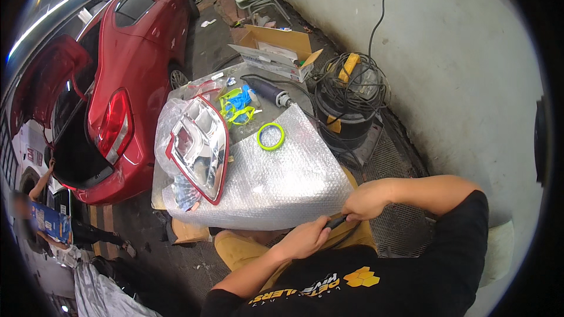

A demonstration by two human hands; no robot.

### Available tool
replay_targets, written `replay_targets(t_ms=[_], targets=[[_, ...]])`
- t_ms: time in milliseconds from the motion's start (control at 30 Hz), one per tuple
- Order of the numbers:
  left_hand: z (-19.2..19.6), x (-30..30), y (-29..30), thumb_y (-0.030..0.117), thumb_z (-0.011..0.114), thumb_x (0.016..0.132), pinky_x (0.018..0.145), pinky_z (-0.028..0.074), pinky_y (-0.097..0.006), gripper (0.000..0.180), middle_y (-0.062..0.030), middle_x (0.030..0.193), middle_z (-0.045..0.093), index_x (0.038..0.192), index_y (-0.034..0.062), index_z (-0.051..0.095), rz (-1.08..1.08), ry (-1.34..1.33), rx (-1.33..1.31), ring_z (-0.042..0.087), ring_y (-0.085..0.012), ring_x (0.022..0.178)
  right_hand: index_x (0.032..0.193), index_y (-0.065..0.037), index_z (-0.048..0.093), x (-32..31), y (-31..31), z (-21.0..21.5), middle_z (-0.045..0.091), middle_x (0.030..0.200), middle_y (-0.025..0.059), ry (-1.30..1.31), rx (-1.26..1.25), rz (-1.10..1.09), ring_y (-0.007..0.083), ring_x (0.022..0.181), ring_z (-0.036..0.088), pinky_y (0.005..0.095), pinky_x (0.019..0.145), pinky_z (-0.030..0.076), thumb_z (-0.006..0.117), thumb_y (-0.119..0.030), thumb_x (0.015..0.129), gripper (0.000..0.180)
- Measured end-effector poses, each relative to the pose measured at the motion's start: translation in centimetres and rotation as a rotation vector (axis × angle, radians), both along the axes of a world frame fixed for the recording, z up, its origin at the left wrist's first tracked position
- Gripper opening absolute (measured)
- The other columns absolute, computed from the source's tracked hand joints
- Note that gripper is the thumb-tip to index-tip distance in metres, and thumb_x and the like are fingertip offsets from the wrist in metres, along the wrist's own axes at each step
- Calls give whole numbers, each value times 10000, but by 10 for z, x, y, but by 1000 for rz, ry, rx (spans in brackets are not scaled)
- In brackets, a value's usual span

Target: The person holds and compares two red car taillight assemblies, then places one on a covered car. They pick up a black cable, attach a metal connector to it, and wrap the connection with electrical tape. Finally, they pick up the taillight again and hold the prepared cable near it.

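Observation:
In front of my body, at the near edge of the table, both hands are closed around a black cable piece (336, 222), perhaps a plug or connector. My left hand (306, 238) grips its near left end, and my right hand (365, 201) pinches the other end. A dark cord hangs below it over my lap. Silver bubble wrap (294, 176) covers the near part of the table. On its left rests a car light housing (202, 149) with a chrome inside and red rim. A ring-shaped roll of lime-green tape (271, 137) lies farther back.
A dark cylindrical power tool (267, 91), blue-and-lime cloth or gloves (237, 105) and an open cardboard box (279, 50) sit farther back. A black vacuum drum (346, 114) with coiled cable stands right, by the wall. Left are a red car (138, 41) and a person (56, 223).

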State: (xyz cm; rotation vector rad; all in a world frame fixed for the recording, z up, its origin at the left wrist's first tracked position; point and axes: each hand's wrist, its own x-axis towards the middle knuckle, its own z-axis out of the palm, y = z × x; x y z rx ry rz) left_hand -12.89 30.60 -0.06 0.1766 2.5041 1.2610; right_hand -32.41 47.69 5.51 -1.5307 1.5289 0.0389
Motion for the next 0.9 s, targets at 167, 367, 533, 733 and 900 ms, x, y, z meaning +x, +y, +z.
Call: replay_targets(t_ms=[167,367,533,733,900], targets=[[1,-16,-4,231,454,1058,779,443,-592,281,-339,896,636,1207,-6,480,41,-15,56,611,-535,910,1095,-13,711,-1,-9,25,728,1001,216,206,-8,7,416,985,688,510,847,532,543,-286,1006,333],[7,-12,-9,244,445,1062,797,430,-600,282,-358,918,634,1175,-10,492,111,-17,63,596,-545,916,1020,-24,750,-5,-27,25,735,937,218,239,-94,74,415,917,707,505,803,549,574,-292,978,323],[-13,-4,-20,251,428,1074,748,464,-521,280,-278,852,630,1128,-11,510,159,-46,167,625,-445,799,937,-45,770,5,-37,7,744,876,185,409,-281,206,385,861,724,488,755,556,619,-240,897,249],[-9,6,-38,253,405,1085,686,465,-382,277,-90,738,553,1099,2,520,257,-174,362,561,-222,700,870,-56,720,10,-37,-10,724,806,145,460,-677,155,370,799,715,482,727,550,624,-228,883,198],[-1,7,-40,255,406,1090,687,467,-359,277,-56,749,557,1122,8,526,262,-106,292,558,-188,708,888,-62,652,9,-38,9,665,722,127,275,-535,-95,374,723,683,493,690,532,626,-253,928,196]])
